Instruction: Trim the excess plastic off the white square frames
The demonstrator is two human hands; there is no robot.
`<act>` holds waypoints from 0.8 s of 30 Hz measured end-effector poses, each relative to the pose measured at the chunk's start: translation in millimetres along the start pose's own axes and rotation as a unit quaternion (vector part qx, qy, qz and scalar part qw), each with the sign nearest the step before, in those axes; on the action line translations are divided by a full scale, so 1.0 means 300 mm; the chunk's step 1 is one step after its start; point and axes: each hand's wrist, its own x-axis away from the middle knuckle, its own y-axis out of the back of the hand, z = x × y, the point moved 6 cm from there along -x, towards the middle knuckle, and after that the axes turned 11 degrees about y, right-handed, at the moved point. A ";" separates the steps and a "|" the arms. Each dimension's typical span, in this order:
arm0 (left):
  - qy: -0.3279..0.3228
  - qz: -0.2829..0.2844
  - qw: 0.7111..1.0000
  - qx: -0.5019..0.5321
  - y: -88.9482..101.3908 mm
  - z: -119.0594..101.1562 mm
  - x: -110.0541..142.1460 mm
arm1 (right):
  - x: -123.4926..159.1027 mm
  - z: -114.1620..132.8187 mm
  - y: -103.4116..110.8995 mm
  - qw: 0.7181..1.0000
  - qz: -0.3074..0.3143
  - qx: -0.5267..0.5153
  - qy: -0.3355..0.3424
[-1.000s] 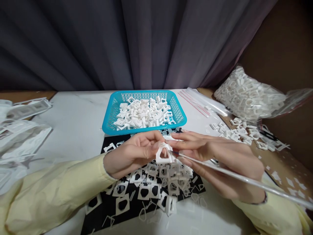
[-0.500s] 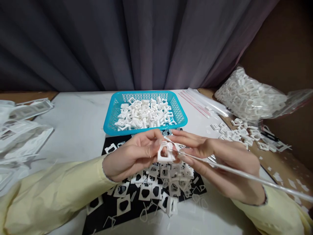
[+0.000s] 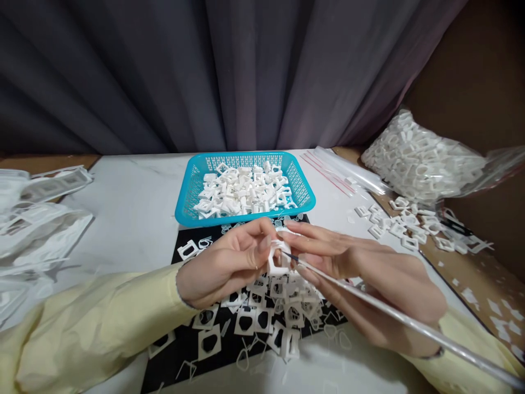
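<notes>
My left hand (image 3: 229,262) pinches a small white square plastic frame piece (image 3: 279,261) above the black mat (image 3: 192,350). My right hand (image 3: 361,268) holds a long thin clear rod-like tool (image 3: 410,324), its dark tip touching the piece. Both hands meet just in front of the turquoise basket (image 3: 303,189), which holds several white trimmed pieces. Below the hands lies a heap of white frame pieces (image 3: 270,312) on the mat. Both arms wear pale yellow sleeves.
A clear bag full of white pieces (image 3: 422,161) lies at the right, with loose pieces (image 3: 402,224) scattered beside it. Clear zip bags (image 3: 340,172) lie behind the basket's right side. Stacked white plastic sheets (image 3: 36,219) sit at the left. A dark curtain hangs behind.
The white piece has been turned in my left fingers, from flat-on to more edge-on. My right hand has stayed close, with the tool tip against the piece.
</notes>
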 end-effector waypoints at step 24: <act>0.029 -0.058 0.998 0.022 0.010 0.023 0.003 | 0.065 -0.012 -0.033 0.999 -0.035 -0.005 -0.034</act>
